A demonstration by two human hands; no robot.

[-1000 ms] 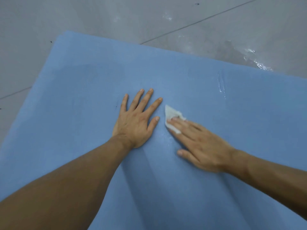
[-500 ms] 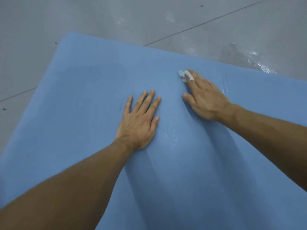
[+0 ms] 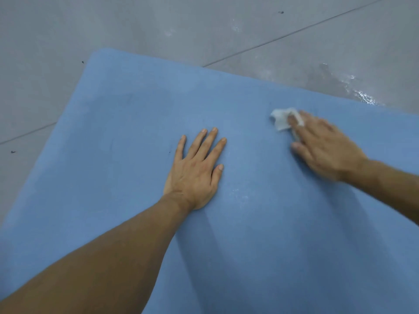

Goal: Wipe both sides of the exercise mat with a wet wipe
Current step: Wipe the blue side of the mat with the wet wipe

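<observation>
Mat (image 3: 260, 234): flat on the floor (image 3: 158, 26), filling near and middle
Left hand (image 3: 195, 173): spread flat on the mat, holding nothing
Right hand (image 3: 326, 150): blurred, straight fingers pressing the wipe (image 3: 281, 120) far right
Risk: pinned only, may bunch, slip free or overrun onto the floor

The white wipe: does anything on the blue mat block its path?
Only the left hand, lying flat on the blue foam exercise mat left of the crumpled white wet wipe; otherwise nothing visible.
</observation>
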